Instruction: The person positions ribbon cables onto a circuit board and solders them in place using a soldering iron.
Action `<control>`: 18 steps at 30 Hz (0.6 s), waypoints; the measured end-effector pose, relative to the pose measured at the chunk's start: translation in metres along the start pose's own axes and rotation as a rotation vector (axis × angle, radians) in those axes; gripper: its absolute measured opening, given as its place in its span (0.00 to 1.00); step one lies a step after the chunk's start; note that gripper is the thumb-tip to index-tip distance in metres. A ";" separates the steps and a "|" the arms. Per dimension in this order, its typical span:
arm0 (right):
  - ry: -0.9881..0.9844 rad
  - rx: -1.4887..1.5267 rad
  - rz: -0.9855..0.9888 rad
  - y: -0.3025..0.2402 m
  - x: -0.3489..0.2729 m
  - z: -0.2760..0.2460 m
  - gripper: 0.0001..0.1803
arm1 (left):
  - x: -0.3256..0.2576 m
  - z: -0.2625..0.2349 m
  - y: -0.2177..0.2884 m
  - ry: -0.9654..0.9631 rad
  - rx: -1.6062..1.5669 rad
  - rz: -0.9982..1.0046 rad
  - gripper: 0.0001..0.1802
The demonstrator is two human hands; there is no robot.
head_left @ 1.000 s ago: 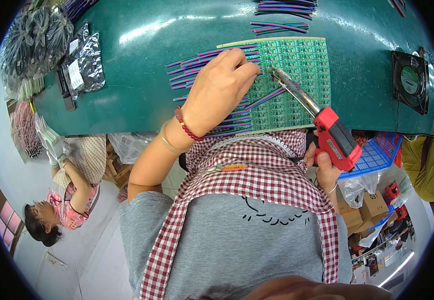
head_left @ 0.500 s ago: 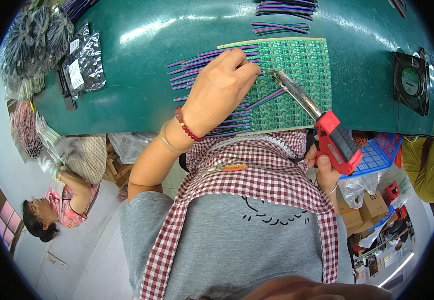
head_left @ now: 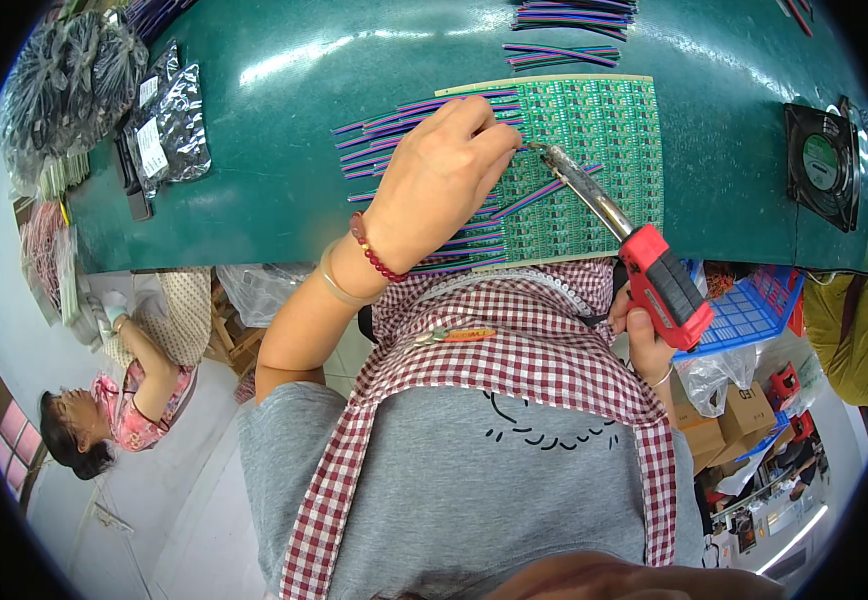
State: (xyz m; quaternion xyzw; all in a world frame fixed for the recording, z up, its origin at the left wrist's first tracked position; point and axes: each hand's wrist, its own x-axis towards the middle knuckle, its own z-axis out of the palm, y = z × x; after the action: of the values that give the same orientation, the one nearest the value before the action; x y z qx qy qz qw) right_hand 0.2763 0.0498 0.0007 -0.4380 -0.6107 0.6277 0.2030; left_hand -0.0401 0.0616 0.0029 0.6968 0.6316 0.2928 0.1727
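Note:
A green circuit-board panel (head_left: pixel 604 130) lies on the green table (head_left: pixel 284 130), with rows of multicoloured ribbon wires (head_left: pixel 394 135) fanning off its left edge. My left hand (head_left: pixel 444 170) rests on the panel's left part, fingers pinched together at a wire end. My right hand (head_left: pixel 644 335), mostly hidden below the table edge, grips a red-handled soldering iron (head_left: pixel 654 275). Its metal tip (head_left: pixel 544 152) meets the board right beside my left fingertips.
More wire bundles (head_left: pixel 569 15) lie at the table's far edge. A black fan (head_left: pixel 824 165) sits at the right. Silver bags (head_left: pixel 169 115) and dark wire bunches (head_left: pixel 54 85) lie at the left. A blue basket (head_left: pixel 749 310) hangs below the table. Another person (head_left: pixel 124 395) sits at lower left.
The soldering iron's tip has stayed at about the same spot on the board beside my left fingers. The person at lower left has shifted a little.

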 end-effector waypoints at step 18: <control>0.059 -0.025 -0.038 0.009 -0.006 -0.005 0.15 | 0.002 -0.002 0.000 0.004 -0.007 0.009 0.06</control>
State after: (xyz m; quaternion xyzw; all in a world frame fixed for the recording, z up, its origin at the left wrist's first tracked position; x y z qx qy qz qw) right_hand 0.2857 0.0467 -0.0053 -0.4473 -0.6205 0.6027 0.2272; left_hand -0.0411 0.0636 0.0045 0.6983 0.6278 0.2972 0.1729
